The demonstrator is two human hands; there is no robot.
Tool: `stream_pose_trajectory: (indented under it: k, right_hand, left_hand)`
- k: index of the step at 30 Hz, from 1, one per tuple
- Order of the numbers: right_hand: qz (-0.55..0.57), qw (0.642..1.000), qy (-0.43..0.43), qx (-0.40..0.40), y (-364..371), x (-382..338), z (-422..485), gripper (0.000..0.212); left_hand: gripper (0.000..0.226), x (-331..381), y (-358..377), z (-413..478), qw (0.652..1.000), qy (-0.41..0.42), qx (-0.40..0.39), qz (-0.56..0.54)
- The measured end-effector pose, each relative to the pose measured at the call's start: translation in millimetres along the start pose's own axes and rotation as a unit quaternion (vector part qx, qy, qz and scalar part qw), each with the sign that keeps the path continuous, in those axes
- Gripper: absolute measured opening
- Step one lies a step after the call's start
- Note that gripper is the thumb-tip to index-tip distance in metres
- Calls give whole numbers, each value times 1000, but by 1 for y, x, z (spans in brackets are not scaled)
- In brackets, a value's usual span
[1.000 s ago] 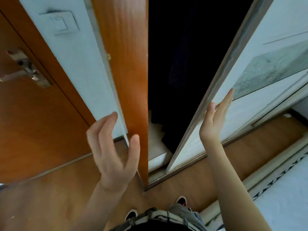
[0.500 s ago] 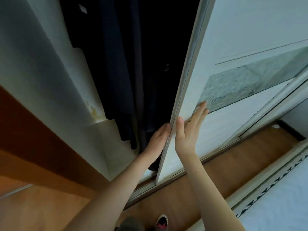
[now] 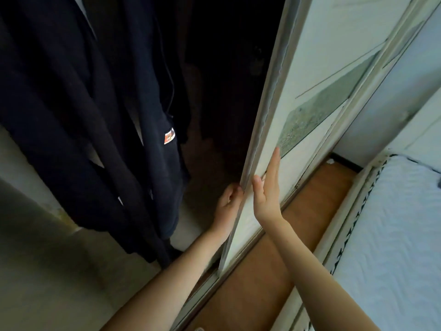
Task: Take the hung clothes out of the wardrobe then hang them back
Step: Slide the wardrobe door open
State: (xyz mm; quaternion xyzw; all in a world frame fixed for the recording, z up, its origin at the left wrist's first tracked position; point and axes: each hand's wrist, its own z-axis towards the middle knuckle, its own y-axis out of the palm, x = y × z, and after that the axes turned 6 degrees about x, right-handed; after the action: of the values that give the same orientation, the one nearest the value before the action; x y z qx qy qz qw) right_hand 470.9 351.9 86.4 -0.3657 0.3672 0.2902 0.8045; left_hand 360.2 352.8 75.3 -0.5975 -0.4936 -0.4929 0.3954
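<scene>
Both hands work the leading edge of a white sliding wardrobe door (image 3: pixel 307 75), which stands partly open.

Left hand (image 3: pixel 228 203) curls its fingers around the door's edge from inside the opening; right hand (image 3: pixel 267 187) lies flat and spread against the door's front. Farther in, dark navy hung clothes (image 3: pixel 100 115), one with a small orange-and-white label (image 3: pixel 169 136), hang at the left of the unlit wardrobe (image 3: pixel 224 80).

The dark hung clothes (image 3: pixel 71 96) were cut off by the top edge, hangers unseen. The left hand's (image 3: pixel 228 204) fingertips vanished behind the sliding door's edge (image 3: pixel 262 120). The wardrobe's depths (image 3: pixel 226 68) were too dark to read.
</scene>
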Motion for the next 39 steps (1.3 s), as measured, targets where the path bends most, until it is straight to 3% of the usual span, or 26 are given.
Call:
stream_pose_trajectory:
  k: [9, 14, 23, 30, 36, 39]
  right_hand:
    - [-27, 1000, 8, 3, -29, 40, 58, 86]
    - [-29, 999, 6, 24, -42, 64, 86, 86]
    - [-30, 999, -3, 15, -69, 111, 146, 87]
    - [-18, 1000, 4, 10, -84, 143, 180, 91]
    - [-5, 1000, 9, 25, -84, 143, 184, 89]
    - [17, 998, 45, 46, -95, 142, 173, 77]
  left_hand:
    - [18, 12, 55, 55, 999, -28, -12, -17]
    - [33, 19, 83, 82, 1000, -20, -12, 3]
    - [29, 29, 145, 133, 999, -28, 7, -23]
    - [68, 16, 186, 170, 996, -62, 39, -59]
    - [55, 25, 192, 172, 994, -84, 29, -58]
    - [51, 30, 192, 164, 995, -92, 13, -34]
